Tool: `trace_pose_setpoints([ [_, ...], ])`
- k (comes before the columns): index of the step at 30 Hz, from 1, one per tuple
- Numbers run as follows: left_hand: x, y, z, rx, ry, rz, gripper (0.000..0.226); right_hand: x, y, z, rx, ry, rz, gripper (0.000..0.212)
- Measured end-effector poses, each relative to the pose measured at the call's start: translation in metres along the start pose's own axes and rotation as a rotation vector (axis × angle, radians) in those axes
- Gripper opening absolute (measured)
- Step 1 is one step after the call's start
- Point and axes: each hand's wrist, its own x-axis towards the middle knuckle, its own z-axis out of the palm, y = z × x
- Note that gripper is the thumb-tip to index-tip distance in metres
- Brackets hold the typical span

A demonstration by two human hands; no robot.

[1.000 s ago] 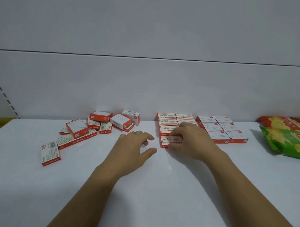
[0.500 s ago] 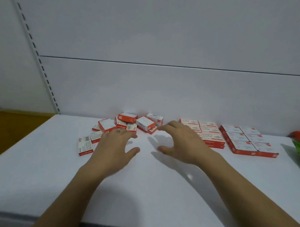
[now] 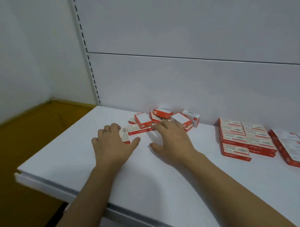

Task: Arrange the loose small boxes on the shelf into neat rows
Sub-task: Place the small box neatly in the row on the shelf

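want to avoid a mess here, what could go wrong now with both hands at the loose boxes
1. The loose pile is heaped unevenly, boxes leaning on each other; the right hand reaching in could topple some.
2. The left hand rests on the barcode box, the one nearest the open left end of the shelf; a sideways shove might slide it off.
3. The neat rows lie right of the pile; a sweeping arm could knock them askew.
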Motion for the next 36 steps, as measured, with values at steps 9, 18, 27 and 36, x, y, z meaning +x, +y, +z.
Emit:
trace_pose_setpoints([
  [9, 0.003, -0.002, 0.009, 0.029, -0.008, -0.096, 0.064, -0.015, 0.006, 0.003, 0.026, 0.106, -0.020, 0.043],
  [18, 0.000, -0.006, -0.005, -0.295, 0.112, -0.164, 0.067, -0.004, 0.005, -0.006, 0.063, 0.056, 0.007, 0.045],
  [27, -0.008, 0.019, -0.016, -0.421, 0.117, 0.092, 0.064, -0.006, 0.027, -0.043, 0.060, 0.044, -0.015, 0.046],
  [36, -0.006, 0.088, -0.013, -0.634, -0.176, 0.495, 0.072, -0.034, 0.081, -0.089, 0.011, 0.049, 0.127, 0.058],
])
